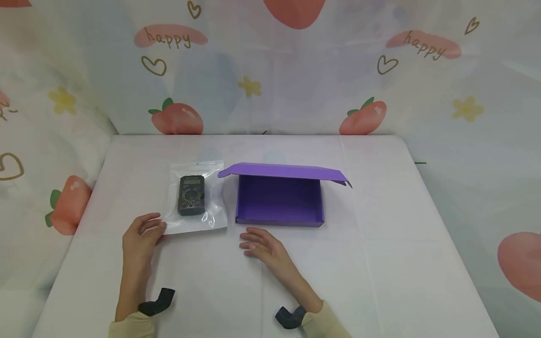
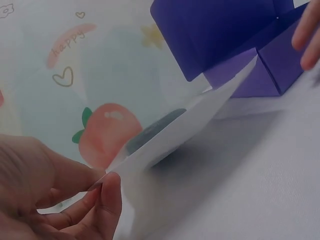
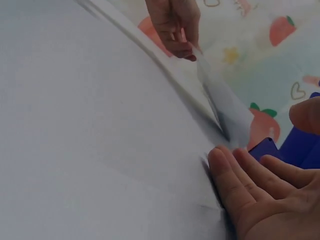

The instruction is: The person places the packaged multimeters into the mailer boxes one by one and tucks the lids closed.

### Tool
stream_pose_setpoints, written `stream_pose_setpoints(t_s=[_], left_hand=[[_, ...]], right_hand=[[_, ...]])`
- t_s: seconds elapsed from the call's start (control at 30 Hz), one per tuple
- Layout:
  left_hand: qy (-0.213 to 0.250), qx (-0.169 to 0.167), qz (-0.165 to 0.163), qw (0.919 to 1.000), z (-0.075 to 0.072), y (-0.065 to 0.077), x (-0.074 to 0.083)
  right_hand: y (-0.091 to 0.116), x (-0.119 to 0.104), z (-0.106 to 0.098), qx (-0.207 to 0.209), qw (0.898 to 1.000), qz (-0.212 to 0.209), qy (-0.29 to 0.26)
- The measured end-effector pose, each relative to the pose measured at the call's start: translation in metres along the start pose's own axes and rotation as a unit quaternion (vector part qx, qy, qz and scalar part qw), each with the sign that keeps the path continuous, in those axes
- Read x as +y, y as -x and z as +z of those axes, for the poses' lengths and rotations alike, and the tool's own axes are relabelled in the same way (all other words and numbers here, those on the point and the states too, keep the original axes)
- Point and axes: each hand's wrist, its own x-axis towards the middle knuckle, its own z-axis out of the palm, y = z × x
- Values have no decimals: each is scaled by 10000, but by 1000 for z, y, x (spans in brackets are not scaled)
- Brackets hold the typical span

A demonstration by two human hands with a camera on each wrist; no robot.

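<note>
A clear zip bag (image 1: 216,217) with a black digital multimeter (image 1: 191,195) inside is left of the purple box. My left hand (image 1: 142,234) pinches the bag's near left corner between thumb and fingers. In the left wrist view the bag (image 2: 200,125) is tilted, its near edge raised off the table. The purple cardboard box (image 1: 280,199) stands with its lid (image 1: 283,171) raised at the back, and its inside shows bare. Just in front of the box, my right hand (image 1: 270,251) holds nothing, fingers extended and pointing left.
A white cloth covers the table (image 1: 401,263). Behind it hangs a printed curtain (image 1: 296,70) with peaches, hearts and the word "happy"; more of it falls at both sides. A black band (image 1: 158,302) sits on the left wrist, another band (image 1: 290,318) on the right.
</note>
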Motion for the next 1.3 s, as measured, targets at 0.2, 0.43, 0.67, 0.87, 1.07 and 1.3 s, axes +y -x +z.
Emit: stream_pose_setpoints(t_s=[0.2, 0.43, 0.67, 0.87, 1.07, 1.3], left_hand=[[276, -207, -191, 9992, -1, 1, 0], [388, -419, -357, 9977, 0, 8, 0], [395, -588, -292, 9971, -2, 15, -1], [363, -758, -279, 9961, -4, 23, -3], [301, -845, -337, 9954, -5, 32, -5], [280, -1163, -433, 9919, -4, 41, -11]], right_hand=[[-7, 6, 7, 38, 9982, 367, -467], [-22, 5, 20, 201, 9959, 470, -746], [-36, -4, 36, 476, 9933, 603, -859], [-42, -9, 43, 796, 9912, 714, -785], [-46, -12, 48, 1143, 9877, 837, -664], [-48, -20, 51, 1408, 9832, 966, -639]])
